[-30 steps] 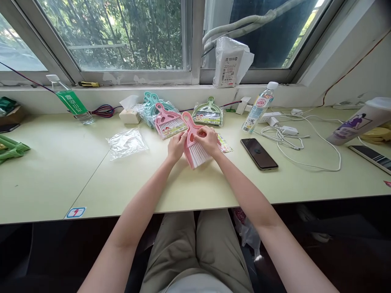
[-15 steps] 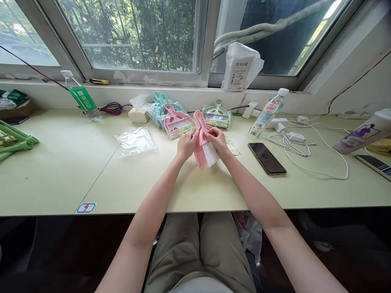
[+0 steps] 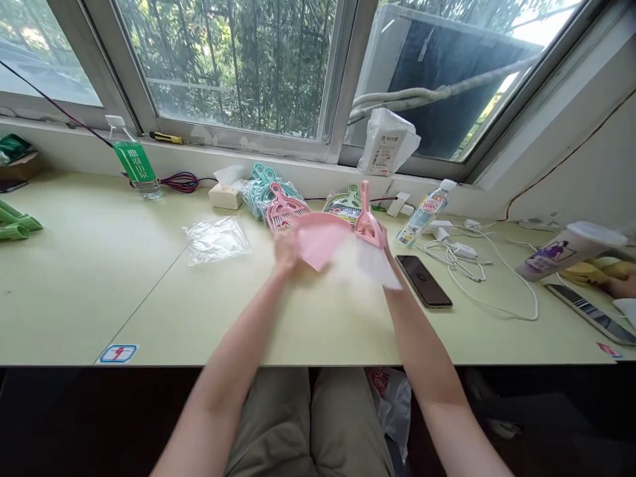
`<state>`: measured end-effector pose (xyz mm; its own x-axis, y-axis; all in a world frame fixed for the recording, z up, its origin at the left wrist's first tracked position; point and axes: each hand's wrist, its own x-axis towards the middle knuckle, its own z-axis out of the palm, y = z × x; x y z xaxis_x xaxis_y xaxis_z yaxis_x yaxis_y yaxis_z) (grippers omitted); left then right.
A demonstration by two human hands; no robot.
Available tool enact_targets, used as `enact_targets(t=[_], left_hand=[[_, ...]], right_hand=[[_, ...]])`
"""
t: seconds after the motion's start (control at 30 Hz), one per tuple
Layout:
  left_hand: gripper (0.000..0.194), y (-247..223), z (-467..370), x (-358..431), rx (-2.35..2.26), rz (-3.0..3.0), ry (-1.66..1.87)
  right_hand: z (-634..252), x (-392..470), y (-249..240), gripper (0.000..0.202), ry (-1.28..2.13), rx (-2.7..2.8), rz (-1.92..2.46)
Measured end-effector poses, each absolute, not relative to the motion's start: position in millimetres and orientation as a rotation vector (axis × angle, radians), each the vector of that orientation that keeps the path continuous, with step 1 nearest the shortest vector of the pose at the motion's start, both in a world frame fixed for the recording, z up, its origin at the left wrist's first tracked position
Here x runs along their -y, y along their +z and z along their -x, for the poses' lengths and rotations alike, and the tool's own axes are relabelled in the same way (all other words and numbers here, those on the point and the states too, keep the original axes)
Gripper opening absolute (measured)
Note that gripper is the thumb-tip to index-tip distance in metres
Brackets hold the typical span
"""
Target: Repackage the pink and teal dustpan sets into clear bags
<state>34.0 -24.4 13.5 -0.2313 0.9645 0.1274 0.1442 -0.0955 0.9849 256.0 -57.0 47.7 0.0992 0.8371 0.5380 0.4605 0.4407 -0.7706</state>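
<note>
My left hand (image 3: 287,248), blurred by motion, grips a pink dustpan (image 3: 322,240) at its left side. My right hand (image 3: 385,244) holds a small pink brush (image 3: 368,225) upright, with its handle up and its white bristles pointing down. The dustpan and the brush are apart above the table. Behind them lie another pink brush set (image 3: 284,207), a bundle of wrapped teal sets (image 3: 263,189) and a green set (image 3: 348,204) in packaging.
Clear plastic wrap (image 3: 218,240) lies at the left, near a tissue pack (image 3: 226,195). A phone (image 3: 424,281), a bottle (image 3: 426,213), white cables (image 3: 462,258) and a cup (image 3: 569,250) stand or lie at the right. Another person's hand (image 3: 623,281) shows at the far right.
The brush and dustpan, held together before, are now separated, the brush on the right and the dustpan on the left. The view has shifted, and another person's hand has appeared at the right.
</note>
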Motion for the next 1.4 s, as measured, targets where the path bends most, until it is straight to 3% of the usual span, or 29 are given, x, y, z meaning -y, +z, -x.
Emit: enact_targets(t=[0.13,0.27,0.4,0.53,0.73,0.97,1.17,1.4], left_hand=[[0.028,16.1,30.1,1.7,-1.837,-1.304,1.64],[0.03,12.7,36.7,0.2,-1.756,-1.459,1.451],[0.032,8.7,15.0,3.9,-1.419,-1.501,1.214],[0.036,4.4,7.8,4.5,-1.316,-1.556,1.059],[0.033,-3.9,12.5,4.2,-1.355,-1.714,1.038],[0.036,4.2,15.5,10.3,-1.699,-2.065,0.814],[0.026,0.9,10.4,14.7,-1.842,-2.158,0.732],[0.038,1.7,-2.3,18.4,-1.6,-2.264,0.477]], right_hand=[[-267.7,74.0,62.4,0.031,0.063,1.617,1.256],[-271.1,70.6,46.5,0.03,-0.18,1.764,1.725],[-277.5,61.2,16.5,0.024,-0.234,1.913,2.135],[-281.3,57.3,5.8,0.019,-0.248,1.926,2.184],[-278.9,56.5,11.8,0.027,-0.182,1.937,2.303],[-269.4,60.1,12.6,0.028,-0.17,1.834,2.196],[-258.4,63.1,27.1,0.02,-0.098,1.555,1.952],[-211.0,82.6,26.5,0.021,-0.088,2.122,1.753]])
